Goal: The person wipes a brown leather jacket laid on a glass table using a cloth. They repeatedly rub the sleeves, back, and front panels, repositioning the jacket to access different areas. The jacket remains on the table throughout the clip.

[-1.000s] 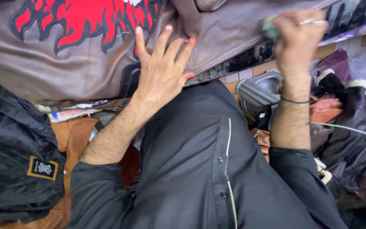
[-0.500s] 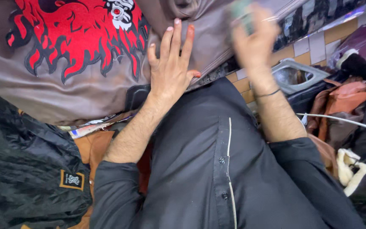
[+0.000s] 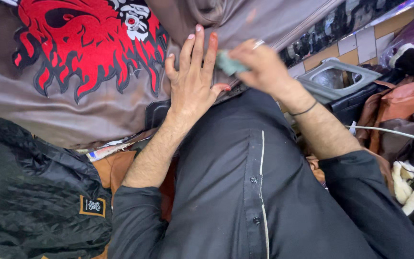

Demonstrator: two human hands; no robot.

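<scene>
While the head camera looks down, the left hand lies flat with its fingers spread on the brown jacket, beside the red patch. The right hand is closed around a small green cloth, touching the left fingertips. A black jacket lies at the lower left. A grey tray sits at the right.

Head camera looks down, close
</scene>
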